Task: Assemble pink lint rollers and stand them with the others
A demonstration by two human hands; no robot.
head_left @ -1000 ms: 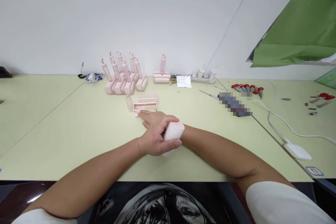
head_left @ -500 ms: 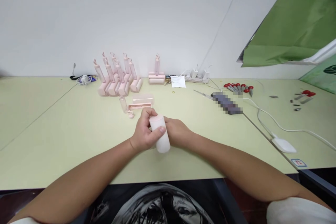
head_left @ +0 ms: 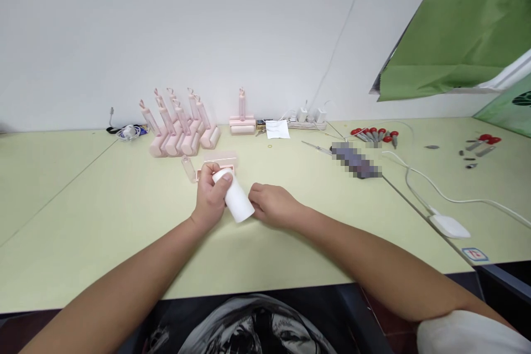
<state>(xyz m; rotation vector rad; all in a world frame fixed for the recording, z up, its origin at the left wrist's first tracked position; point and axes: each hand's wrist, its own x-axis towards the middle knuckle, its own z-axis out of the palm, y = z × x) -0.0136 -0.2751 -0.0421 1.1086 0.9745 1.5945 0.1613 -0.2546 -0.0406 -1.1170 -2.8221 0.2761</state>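
Note:
My left hand (head_left: 210,194) is wrapped round the upper end of a white roll (head_left: 238,198), which tilts down to the right. Close to the roll's lower end is my right hand (head_left: 271,203), its fingers curled; what they hold, if anything, is hidden. Behind my left hand lie a pink frame (head_left: 227,167), partly covered, and a clear pinkish cover (head_left: 219,159). A clear handle piece (head_left: 188,168) lies just left of them.
Several pink lint rollers (head_left: 189,144) stand at the back left, and another roller (head_left: 243,125) is nearer the middle. White paper (head_left: 277,129), a power strip (head_left: 307,125), a pixelated object (head_left: 355,160), red-capped tools (head_left: 375,134) and a white charger (head_left: 450,227) lie rightward.
My left hand has moved left with the white roll, which is now more tilted. My right hand has come apart from my left hand. The view has shifted slightly.

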